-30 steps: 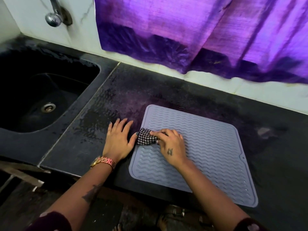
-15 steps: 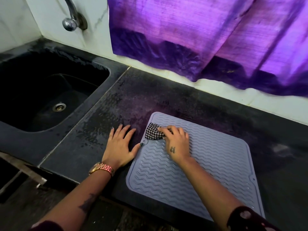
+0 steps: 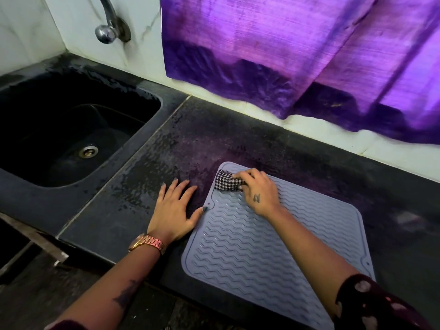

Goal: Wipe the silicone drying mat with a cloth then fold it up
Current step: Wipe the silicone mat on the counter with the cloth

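A grey silicone drying mat (image 3: 273,244) with wavy ridges lies flat on the dark countertop. My right hand (image 3: 258,191) grips a small black-and-white checked cloth (image 3: 226,181) and presses it onto the mat's far left corner. My left hand (image 3: 175,207) lies flat on the counter just left of the mat, fingers spread, thumb tip touching the mat's left edge.
A black sink (image 3: 64,129) with a metal drain (image 3: 88,151) is set into the counter at the left, under a chrome tap (image 3: 107,29). A purple curtain (image 3: 297,55) hangs over the back wall. The counter's front edge (image 3: 100,251) runs below my left wrist.
My right hand has slid the cloth from the mat's left edge toward its far left corner. My left hand has stayed flat beside the mat.
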Action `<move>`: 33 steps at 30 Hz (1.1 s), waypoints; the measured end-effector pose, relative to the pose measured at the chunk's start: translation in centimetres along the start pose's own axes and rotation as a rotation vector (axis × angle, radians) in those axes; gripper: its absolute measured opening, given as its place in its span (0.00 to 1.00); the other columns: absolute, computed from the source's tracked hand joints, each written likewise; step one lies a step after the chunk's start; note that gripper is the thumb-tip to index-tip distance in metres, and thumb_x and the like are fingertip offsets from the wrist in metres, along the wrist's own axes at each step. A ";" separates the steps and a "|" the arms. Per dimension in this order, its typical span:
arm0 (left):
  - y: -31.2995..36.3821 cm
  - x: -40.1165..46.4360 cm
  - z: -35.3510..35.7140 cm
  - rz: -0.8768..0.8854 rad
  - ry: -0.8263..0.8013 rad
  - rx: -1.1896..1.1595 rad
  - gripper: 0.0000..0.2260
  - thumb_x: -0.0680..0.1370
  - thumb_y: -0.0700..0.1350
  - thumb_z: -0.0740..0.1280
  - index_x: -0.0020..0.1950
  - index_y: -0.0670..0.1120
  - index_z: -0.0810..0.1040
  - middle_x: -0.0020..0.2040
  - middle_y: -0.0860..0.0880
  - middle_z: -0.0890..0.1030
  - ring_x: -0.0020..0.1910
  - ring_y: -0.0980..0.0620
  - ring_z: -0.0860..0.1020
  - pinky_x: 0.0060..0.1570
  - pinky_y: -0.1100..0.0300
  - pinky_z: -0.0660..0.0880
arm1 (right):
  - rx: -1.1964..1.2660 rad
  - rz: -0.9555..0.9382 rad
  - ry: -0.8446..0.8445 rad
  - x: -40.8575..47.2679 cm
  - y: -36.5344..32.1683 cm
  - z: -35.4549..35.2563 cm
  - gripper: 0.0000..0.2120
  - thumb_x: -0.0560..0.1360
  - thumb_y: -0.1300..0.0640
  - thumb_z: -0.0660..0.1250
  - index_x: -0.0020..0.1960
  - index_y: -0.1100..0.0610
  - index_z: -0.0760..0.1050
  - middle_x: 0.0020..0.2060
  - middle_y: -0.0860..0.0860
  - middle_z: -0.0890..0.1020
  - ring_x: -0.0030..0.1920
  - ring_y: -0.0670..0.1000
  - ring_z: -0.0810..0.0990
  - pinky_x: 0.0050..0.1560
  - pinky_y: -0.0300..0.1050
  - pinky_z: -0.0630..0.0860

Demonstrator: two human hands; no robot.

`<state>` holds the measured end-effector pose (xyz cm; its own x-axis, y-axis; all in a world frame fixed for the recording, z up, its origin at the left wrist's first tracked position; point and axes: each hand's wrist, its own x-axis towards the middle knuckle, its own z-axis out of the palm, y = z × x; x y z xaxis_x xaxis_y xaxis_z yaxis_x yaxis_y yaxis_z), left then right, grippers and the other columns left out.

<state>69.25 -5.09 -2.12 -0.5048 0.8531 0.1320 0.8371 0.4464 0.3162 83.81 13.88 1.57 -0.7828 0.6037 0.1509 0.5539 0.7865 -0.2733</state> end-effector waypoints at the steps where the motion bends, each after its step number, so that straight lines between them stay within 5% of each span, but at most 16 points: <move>1: 0.0 0.0 0.0 -0.001 0.001 0.000 0.36 0.72 0.69 0.45 0.73 0.51 0.65 0.74 0.48 0.64 0.76 0.47 0.55 0.75 0.48 0.43 | 0.014 0.000 0.046 0.6 0.3 -0.4 0.16 0.75 0.60 0.63 0.61 0.46 0.74 0.56 0.49 0.76 0.54 0.53 0.73 0.51 0.49 0.71; 4: 0.0 0.0 0.0 0.000 0.001 -0.003 0.36 0.72 0.69 0.44 0.73 0.51 0.64 0.75 0.49 0.63 0.76 0.47 0.54 0.75 0.48 0.42 | 0.019 0.088 0.164 2.0 0.9 -1.2 0.17 0.75 0.60 0.64 0.63 0.48 0.74 0.55 0.51 0.77 0.53 0.55 0.73 0.49 0.51 0.73; 9: 0.1 0.0 -0.1 -0.007 -0.001 -0.002 0.37 0.72 0.69 0.43 0.74 0.52 0.64 0.75 0.49 0.62 0.76 0.48 0.53 0.74 0.49 0.41 | -0.148 0.090 -0.112 2.4 0.9 0.0 0.21 0.78 0.56 0.60 0.69 0.42 0.64 0.60 0.51 0.70 0.58 0.55 0.68 0.56 0.54 0.70; 16: 0.1 0.0 -0.2 -0.013 -0.003 0.004 0.37 0.72 0.70 0.43 0.74 0.52 0.64 0.75 0.50 0.62 0.76 0.49 0.53 0.75 0.49 0.42 | -0.113 0.169 0.031 3.2 2.2 -1.3 0.23 0.78 0.59 0.60 0.69 0.41 0.65 0.57 0.52 0.72 0.54 0.55 0.70 0.52 0.52 0.71; 19: 0.1 -0.1 -0.1 -0.011 -0.002 0.002 0.37 0.72 0.70 0.43 0.73 0.52 0.64 0.75 0.50 0.62 0.76 0.48 0.53 0.75 0.49 0.42 | -0.187 0.175 -0.063 1.8 2.8 -0.4 0.27 0.78 0.60 0.60 0.71 0.38 0.60 0.60 0.52 0.70 0.56 0.55 0.68 0.56 0.53 0.70; 26: 0.1 0.0 -0.1 -0.012 0.010 -0.005 0.37 0.71 0.70 0.43 0.73 0.51 0.65 0.74 0.49 0.64 0.76 0.48 0.55 0.74 0.49 0.43 | -0.064 0.257 0.122 1.4 5.2 -2.6 0.20 0.79 0.58 0.60 0.66 0.40 0.69 0.55 0.52 0.74 0.53 0.55 0.70 0.52 0.52 0.70; 30: 0.0 0.0 -0.1 -0.009 0.009 0.005 0.37 0.71 0.70 0.43 0.73 0.52 0.66 0.74 0.49 0.64 0.76 0.48 0.55 0.74 0.49 0.43 | -0.082 0.268 -0.018 -1.4 7.0 -2.3 0.20 0.80 0.58 0.58 0.68 0.39 0.68 0.58 0.52 0.72 0.55 0.55 0.68 0.56 0.53 0.70; 33: 0.1 0.0 -0.1 -0.009 0.016 0.010 0.37 0.72 0.70 0.43 0.72 0.51 0.66 0.74 0.49 0.64 0.76 0.48 0.55 0.74 0.49 0.43 | -0.033 0.270 0.028 -1.1 7.4 -3.2 0.20 0.78 0.60 0.60 0.66 0.41 0.71 0.57 0.53 0.74 0.55 0.56 0.70 0.54 0.52 0.71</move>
<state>69.29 -5.09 -2.06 -0.5156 0.8445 0.1445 0.8345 0.4567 0.3084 89.66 19.49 2.44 -0.5974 0.7953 0.1028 0.7510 0.5998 -0.2759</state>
